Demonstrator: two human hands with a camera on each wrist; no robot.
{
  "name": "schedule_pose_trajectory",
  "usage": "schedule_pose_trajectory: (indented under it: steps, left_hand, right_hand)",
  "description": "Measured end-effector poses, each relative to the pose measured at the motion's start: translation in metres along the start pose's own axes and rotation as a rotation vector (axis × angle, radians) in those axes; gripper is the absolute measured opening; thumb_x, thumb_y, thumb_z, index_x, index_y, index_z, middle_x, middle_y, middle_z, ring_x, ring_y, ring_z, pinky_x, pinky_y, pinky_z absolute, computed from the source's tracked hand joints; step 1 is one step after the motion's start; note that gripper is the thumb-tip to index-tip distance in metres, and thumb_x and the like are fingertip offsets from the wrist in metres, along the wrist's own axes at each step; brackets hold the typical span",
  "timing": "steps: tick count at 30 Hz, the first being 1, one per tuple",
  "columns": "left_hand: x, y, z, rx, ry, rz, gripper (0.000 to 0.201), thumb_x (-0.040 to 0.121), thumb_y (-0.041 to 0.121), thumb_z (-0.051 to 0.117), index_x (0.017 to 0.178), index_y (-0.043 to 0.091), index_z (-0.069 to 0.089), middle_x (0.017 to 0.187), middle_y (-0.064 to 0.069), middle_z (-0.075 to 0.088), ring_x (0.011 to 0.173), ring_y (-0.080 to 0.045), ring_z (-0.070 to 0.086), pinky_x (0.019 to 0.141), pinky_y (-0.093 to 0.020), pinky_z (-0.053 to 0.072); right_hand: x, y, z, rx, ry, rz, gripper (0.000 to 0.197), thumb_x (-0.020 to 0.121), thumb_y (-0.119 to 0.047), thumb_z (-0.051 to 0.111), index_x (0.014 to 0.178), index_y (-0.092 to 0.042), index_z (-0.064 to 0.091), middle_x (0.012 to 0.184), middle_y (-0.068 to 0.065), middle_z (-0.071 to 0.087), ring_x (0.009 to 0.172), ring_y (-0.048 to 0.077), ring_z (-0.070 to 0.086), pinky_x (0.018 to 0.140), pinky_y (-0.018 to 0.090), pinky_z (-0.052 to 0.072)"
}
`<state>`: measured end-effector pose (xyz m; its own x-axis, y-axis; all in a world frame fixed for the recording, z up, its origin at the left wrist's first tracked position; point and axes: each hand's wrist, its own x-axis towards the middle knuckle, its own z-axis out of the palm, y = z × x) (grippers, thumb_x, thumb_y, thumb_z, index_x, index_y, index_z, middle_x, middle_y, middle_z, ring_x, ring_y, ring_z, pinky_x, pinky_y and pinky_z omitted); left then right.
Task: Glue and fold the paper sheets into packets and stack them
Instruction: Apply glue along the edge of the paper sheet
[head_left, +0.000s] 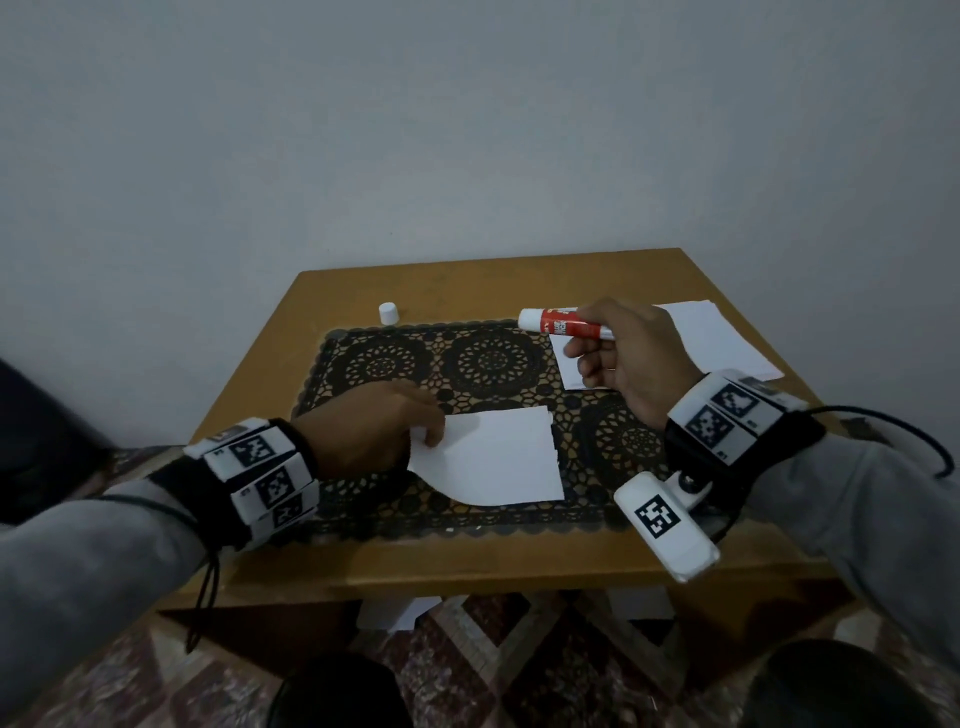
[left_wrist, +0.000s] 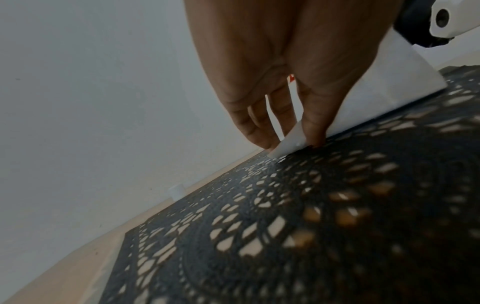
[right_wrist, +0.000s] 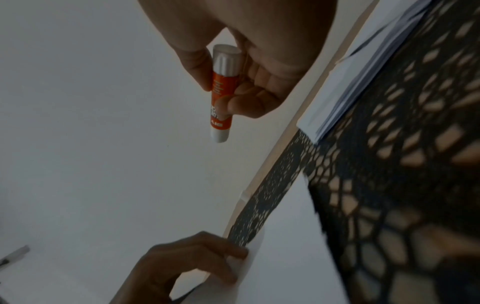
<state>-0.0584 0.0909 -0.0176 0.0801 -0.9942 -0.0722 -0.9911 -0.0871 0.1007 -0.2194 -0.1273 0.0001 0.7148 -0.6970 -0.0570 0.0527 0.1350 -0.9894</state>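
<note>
A white paper sheet (head_left: 493, 457) lies on the black lace mat (head_left: 467, 364) in the middle of the table. My left hand (head_left: 374, 431) pinches its left edge between thumb and fingers and lifts that edge, so the sheet (left_wrist: 384, 86) curves up. The left fingertips (left_wrist: 314, 137) touch the mat beside the raised corner. My right hand (head_left: 628, 353) is above the mat's right side and grips a red and white glue stick (head_left: 561, 323), uncapped end pointing left. In the right wrist view the glue stick (right_wrist: 222, 92) sits between thumb and curled fingers.
A stack of white sheets (head_left: 706, 338) lies at the table's back right, partly under my right hand. The white glue cap (head_left: 388, 313) stands beyond the mat's far left corner. The wooden table (head_left: 467, 561) backs onto a grey wall. More paper lies on the patterned floor below.
</note>
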Motion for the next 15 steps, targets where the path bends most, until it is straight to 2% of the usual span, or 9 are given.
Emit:
schedule_pose_trajectory:
  steps: [3,6,8,10,12,13,15]
  left_hand:
    - [-0.001,0.001,0.002,0.014,-0.025,-0.010,0.049,0.071,-0.008,0.058,0.112,0.015,0.069,0.126,-0.003,0.061,0.119,-0.021,0.053,0.102,-0.038,0.043]
    - [-0.006,0.009,0.001,0.085,-0.078,-0.009,0.052,0.078,-0.003,0.054,0.127,0.015,0.060,0.137,-0.004,0.052,0.127,-0.021,0.044,0.108,-0.032,0.035]
    - [-0.013,0.017,0.004,0.166,-0.093,-0.012,0.053,0.083,0.012,0.050,0.135,0.016,0.051,0.143,-0.006,0.045,0.129,-0.022,0.039,0.109,-0.033,0.034]
    - [-0.021,0.032,0.008,0.178,-0.097,0.010,0.057,0.088,0.034,0.037,0.142,0.017,0.041,0.147,-0.008,0.038,0.132,-0.023,0.036,0.111,-0.035,0.032]
    - [-0.028,0.051,0.012,0.110,-0.135,0.015,0.063,0.092,0.045,0.017,0.148,0.019,0.029,0.154,-0.010,0.027,0.141,-0.024,0.025,0.120,-0.032,0.016]
    - [-0.030,0.059,0.014,0.083,-0.158,0.009,0.064,0.093,0.046,0.012,0.150,0.019,0.023,0.157,-0.011,0.019,0.144,-0.024,0.016,0.119,-0.029,0.006]
    - [-0.030,0.068,0.016,0.069,-0.194,-0.017,0.065,0.094,0.048,0.009,0.151,0.017,0.013,0.159,-0.014,0.007,0.146,-0.025,0.005,0.114,-0.024,-0.006]
  right_hand:
    - [-0.001,0.003,0.012,-0.047,-0.057,0.018,0.030,0.092,-0.019,0.055,0.110,0.004,0.060,0.068,0.014,0.063,0.049,0.019,0.052,0.048,0.027,0.042]
    - [0.001,0.002,0.021,-0.172,-0.125,0.015,0.026,0.092,-0.018,0.053,0.106,0.003,0.062,0.063,0.011,0.059,0.048,0.020,0.049,0.045,0.026,0.040]
    - [0.001,0.003,0.027,-0.334,-0.174,-0.033,0.023,0.092,-0.018,0.052,0.099,-0.001,0.065,0.060,0.009,0.057,0.046,0.019,0.048,0.043,0.024,0.039]
    - [0.000,0.005,0.036,-0.483,-0.213,-0.095,0.022,0.092,-0.020,0.051,0.096,-0.003,0.065,0.060,0.007,0.056,0.045,0.016,0.047,0.042,0.023,0.037]
    - [0.000,0.007,0.047,-0.583,-0.239,-0.143,0.021,0.092,-0.022,0.053,0.093,-0.005,0.065,0.060,0.005,0.055,0.044,0.014,0.046,0.041,0.022,0.037]
    - [0.001,0.007,0.053,-0.621,-0.254,-0.166,0.020,0.092,-0.023,0.054,0.092,-0.006,0.065,0.061,0.004,0.055,0.044,0.012,0.046,0.041,0.021,0.036]
    - [0.001,0.010,0.067,-0.694,-0.309,-0.222,0.018,0.091,-0.026,0.059,0.087,-0.009,0.064,0.062,-0.003,0.055,0.045,0.006,0.046,0.042,0.018,0.035]
